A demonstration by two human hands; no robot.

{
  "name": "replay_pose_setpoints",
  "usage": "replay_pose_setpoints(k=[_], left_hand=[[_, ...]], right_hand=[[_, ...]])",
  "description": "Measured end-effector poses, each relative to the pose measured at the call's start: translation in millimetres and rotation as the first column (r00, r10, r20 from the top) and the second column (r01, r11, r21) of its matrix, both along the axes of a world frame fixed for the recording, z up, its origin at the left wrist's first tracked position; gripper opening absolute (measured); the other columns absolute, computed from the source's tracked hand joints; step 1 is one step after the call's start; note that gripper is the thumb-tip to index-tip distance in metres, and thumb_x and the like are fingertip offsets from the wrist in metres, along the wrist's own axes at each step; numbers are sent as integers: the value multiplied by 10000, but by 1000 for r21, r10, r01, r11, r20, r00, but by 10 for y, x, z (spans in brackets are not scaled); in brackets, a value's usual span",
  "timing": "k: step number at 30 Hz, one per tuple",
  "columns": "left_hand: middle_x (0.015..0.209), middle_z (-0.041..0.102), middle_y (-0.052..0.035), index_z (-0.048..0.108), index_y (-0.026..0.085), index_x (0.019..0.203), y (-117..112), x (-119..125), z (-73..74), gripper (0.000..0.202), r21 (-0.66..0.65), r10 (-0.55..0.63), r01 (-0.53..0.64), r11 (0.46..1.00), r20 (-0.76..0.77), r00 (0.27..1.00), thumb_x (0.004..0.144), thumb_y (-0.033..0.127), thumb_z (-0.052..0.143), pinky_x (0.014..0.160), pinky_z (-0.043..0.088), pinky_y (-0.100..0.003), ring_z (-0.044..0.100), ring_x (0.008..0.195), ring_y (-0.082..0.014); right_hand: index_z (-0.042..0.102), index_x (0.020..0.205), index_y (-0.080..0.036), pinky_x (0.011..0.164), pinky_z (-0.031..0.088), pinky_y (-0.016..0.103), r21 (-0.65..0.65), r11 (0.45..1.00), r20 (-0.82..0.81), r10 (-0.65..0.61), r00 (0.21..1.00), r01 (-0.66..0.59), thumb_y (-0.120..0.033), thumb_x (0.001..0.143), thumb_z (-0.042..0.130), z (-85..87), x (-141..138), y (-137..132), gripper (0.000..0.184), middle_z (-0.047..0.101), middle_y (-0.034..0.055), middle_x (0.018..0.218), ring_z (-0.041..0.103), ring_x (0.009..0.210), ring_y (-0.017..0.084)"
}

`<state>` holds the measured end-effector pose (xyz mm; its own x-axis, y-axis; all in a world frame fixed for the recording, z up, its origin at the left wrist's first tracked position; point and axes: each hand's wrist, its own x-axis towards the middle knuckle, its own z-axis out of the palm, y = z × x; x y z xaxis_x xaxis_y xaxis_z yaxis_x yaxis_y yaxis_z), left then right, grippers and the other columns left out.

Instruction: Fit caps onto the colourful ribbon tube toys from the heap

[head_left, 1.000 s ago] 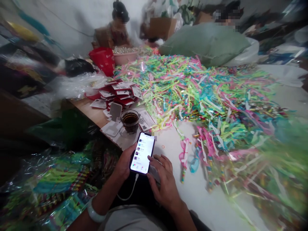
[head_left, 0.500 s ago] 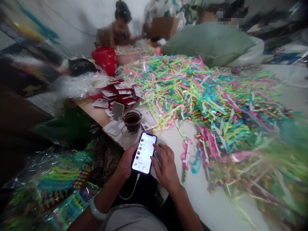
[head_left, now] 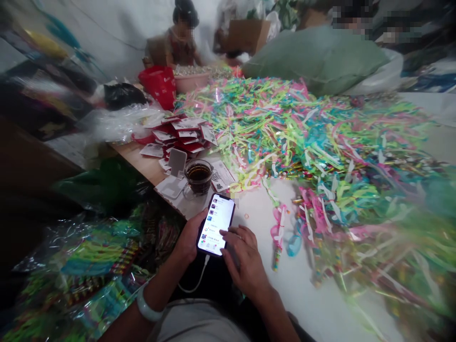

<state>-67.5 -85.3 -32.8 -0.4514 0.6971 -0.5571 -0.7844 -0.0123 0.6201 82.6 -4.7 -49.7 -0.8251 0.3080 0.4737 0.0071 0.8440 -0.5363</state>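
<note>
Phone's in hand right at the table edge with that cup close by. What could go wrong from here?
1. The glass cup of dark drink stands just beyond the phone; a forward nudge might tip it onto the red-and-white packets and the papers under it.
2. The white cable hangs from the phone toward the lap; a snag may jerk the phone from the left hand.
3. The right hand taps the screen, so only one hand grips the phone.

Just beyond the held phone [head_left: 217,224], a glass cup of tea [head_left: 198,176] and a white stand [head_left: 174,175] block the way forward. To its right lies a bare patch of white table [head_left: 256,209], bounded farther right by the heap of coloured strips [head_left: 320,147].
</note>
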Motion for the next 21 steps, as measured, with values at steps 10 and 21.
replay_pose_setpoints(k=[10,21], left_hand=[[821,727,-94,664,101,1015,-10,-21,-73,359,-47,4,-5,999,-23,1000,804,385,604,544,524,-254,667,645,-182],[886,735,-96,670,114,1012,-20,-3,-8,320,-34,17,-18,999,-38,999,816,355,591,587,530,-256,678,693,-184]], right_hand=[[469,1212,-213,1027,371,491,-11,990,11,-142,990,142,-211,863,522,12,-153,201,353,568,70,1261,450,1183,234],[470,1196,-216,1054,336,492,-66,995,-39,-76,996,73,-166,837,545,46,-90,126,370,562,53,1279,429,1210,232]])
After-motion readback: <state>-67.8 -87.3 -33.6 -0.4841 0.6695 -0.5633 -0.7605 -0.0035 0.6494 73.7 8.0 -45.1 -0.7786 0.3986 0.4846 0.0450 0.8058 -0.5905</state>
